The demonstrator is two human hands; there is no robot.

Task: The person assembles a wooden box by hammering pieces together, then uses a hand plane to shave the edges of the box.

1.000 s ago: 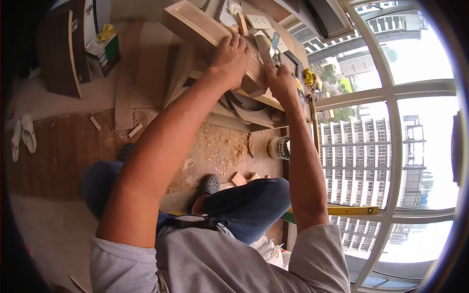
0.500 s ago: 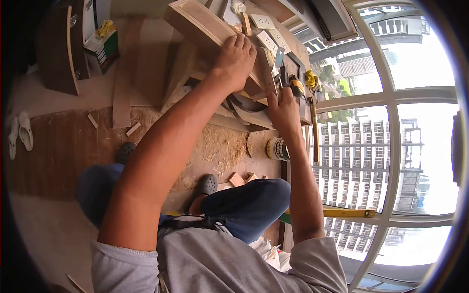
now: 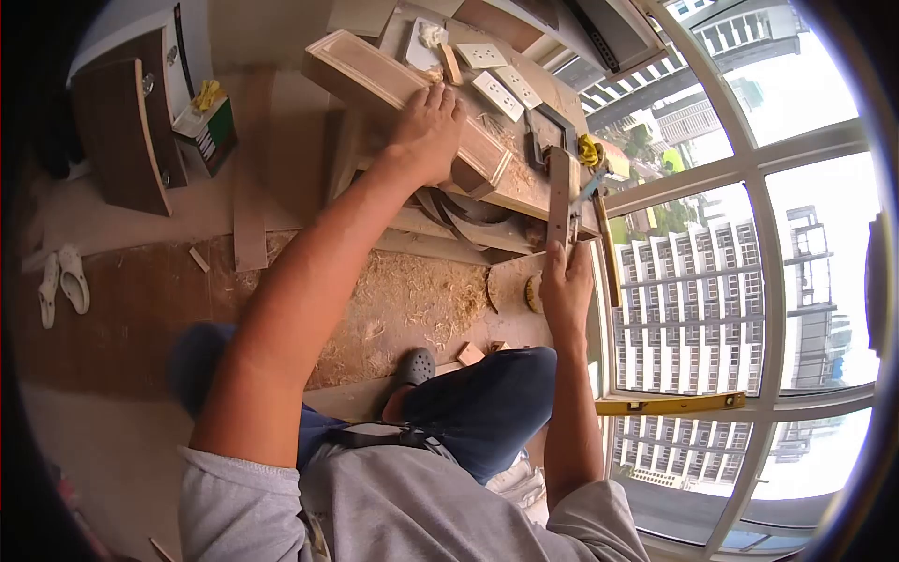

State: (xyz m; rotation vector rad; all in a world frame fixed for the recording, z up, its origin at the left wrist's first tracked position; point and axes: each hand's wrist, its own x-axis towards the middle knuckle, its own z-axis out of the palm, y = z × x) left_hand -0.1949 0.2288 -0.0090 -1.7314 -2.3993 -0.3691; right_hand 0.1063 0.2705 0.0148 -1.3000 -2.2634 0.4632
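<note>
My left hand (image 3: pixel 429 139) lies across a wooden board with moulded edges (image 3: pixel 361 67), its fingers reaching to the far edge; the thumb is hidden. The board rests at a slant on the workbench (image 3: pixel 538 192). At the bench's right end, my right hand (image 3: pixel 567 284) is closed around the lower end of a flat bar with small holes and a bluish blade (image 3: pixel 560 199), probably a bevel gauge. The bar points away from me, apart from the board. Curly wood shavings lie beside the board.
White socket plates (image 3: pixel 506 94), a black frame (image 3: pixel 554 129) and a white tray (image 3: pixel 419 47) lie on the bench. A yellow spirit level (image 3: pixel 674 404) is by the windows at right. Shavings (image 3: pixel 412 300) cover the floor. Cabinet panels (image 3: pixel 117 140) stand at left.
My right hand has drawn the bar away from the board, right and towards me. The left hand stays on the board, which appears slightly further left as the view shifts.
</note>
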